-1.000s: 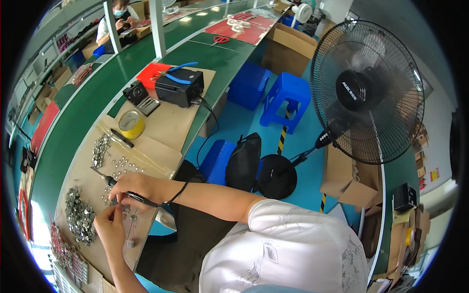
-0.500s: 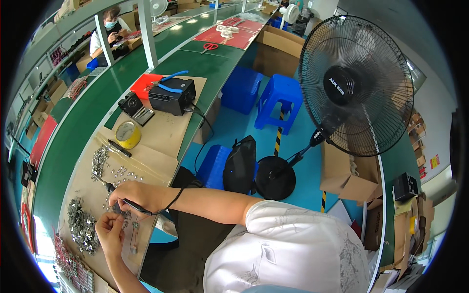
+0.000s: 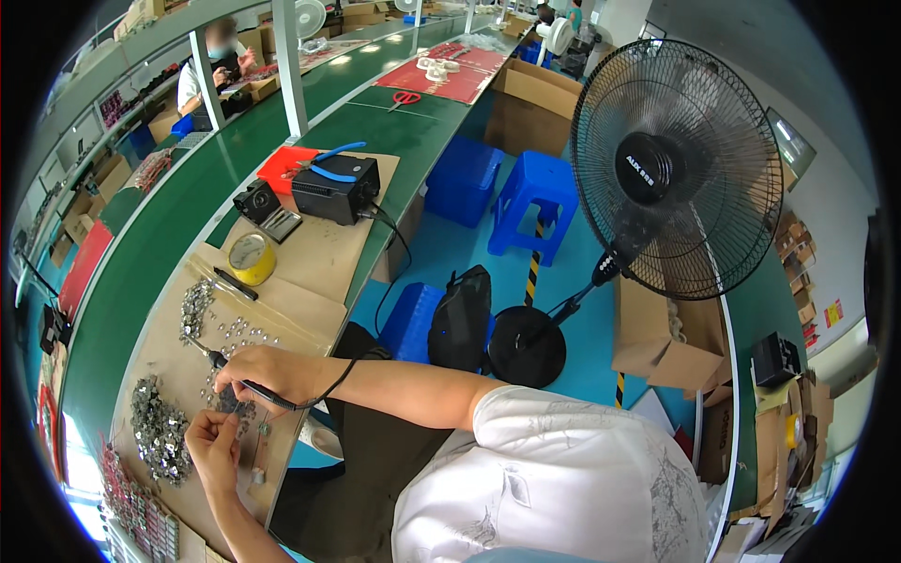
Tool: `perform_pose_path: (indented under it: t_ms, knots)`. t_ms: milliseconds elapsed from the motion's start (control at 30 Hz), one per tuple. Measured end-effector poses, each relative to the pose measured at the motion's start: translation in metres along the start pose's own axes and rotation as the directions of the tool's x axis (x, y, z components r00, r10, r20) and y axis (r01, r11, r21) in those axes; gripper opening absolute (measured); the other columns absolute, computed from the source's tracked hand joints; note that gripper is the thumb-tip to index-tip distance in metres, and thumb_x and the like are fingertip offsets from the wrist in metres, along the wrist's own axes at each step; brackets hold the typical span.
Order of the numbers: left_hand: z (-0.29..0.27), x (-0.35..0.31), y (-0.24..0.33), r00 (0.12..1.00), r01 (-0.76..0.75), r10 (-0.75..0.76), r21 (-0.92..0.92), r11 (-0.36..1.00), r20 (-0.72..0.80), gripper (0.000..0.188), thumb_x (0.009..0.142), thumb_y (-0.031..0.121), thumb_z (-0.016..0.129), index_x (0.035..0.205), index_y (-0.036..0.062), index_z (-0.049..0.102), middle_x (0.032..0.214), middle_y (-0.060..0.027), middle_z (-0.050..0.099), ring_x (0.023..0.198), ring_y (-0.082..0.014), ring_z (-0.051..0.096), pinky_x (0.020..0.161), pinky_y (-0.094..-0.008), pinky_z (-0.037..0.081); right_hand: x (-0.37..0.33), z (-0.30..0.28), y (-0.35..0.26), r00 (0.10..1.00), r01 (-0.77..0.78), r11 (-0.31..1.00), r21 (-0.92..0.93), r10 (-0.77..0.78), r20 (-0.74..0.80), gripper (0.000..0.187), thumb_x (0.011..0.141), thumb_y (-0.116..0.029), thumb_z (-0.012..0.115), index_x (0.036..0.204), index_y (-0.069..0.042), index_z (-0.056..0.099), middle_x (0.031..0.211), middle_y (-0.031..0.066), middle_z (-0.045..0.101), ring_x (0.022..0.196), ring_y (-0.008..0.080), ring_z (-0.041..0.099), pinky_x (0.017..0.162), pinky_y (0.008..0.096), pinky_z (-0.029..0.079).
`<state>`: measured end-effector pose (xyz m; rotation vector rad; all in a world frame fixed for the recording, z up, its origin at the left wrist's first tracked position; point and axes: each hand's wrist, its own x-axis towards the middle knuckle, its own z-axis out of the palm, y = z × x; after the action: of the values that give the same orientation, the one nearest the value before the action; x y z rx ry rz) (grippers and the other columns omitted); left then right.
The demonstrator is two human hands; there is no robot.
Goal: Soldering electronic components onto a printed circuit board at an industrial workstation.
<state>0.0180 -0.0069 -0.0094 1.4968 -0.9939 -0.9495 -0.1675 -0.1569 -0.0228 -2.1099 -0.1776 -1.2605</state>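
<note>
Iron [image 3: 269,395] over bench [image 3: 422,122], right hand [image 3: 258,372] clamped round it, tip near metal parts [image 3: 194,306]. Left hand [image 3: 214,446]: fingertips together, held piece unclear. Red tray [image 3: 279,170]: contents unclear. Floor carton [image 3: 638,327]: pale items [image 3: 676,322].

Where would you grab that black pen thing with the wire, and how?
Best around the thick black handle of the pen-shaped tool, coming from the cord end, as the right hand holds it. The thin metal tip points away, toward the upper left, and might be hot, so I'd stay off it.
</note>
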Motion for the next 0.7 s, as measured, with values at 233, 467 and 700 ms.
perform_pose_path:
  t_ms: [233,467,700]
  knots:
    - [-0.002,0.006,-0.005,0.996,-0.035,0.037,0.026,0.999,-0.077,0.016,0.097,0.007,0.071,0.085,0.0041,0.061,0.061,0.0059,0.051,0.042,-0.0011,0.038,0.037,-0.0207,0.025,-0.009,-0.013,-0.009,0.998,-0.068,0.997,-0.041,0.068,-0.006,0.067,0.082,-0.004,0.076,0.145,-0.005,0.053,0.091,0.0121,0.070,0.085,0.0276,0.071,0.077,0.0381,0.057]
    - [-0.003,-0.004,-0.004,0.977,0.036,-0.001,0.164,0.986,-0.212,0.014,0.097,0.011,0.074,0.088,0.0041,0.065,0.067,0.0066,0.054,0.053,-0.0008,0.043,0.045,-0.0223,0.028,-0.030,-0.004,-0.010,0.985,-0.086,0.993,-0.084,0.072,-0.156,0.039,0.098,-0.010,0.072,0.135,-0.001,0.064,0.106,0.0138,0.076,0.093,0.0255,0.075,0.080,0.0332,0.060]
    - [0.000,0.003,0.006,0.978,-0.017,0.090,0.358,0.934,-0.188,0.018,0.089,0.014,0.078,0.092,-0.0022,0.073,0.065,0.0014,0.060,0.062,-0.0056,0.051,0.058,-0.0266,0.043,-0.041,-0.015,-0.024,0.849,-0.431,0.882,0.190,0.467,-0.247,0.023,0.106,-0.012,0.062,0.120,0.005,0.069,0.081,0.0096,0.069,0.062,0.0111,0.065,0.061,0.0309,0.063]
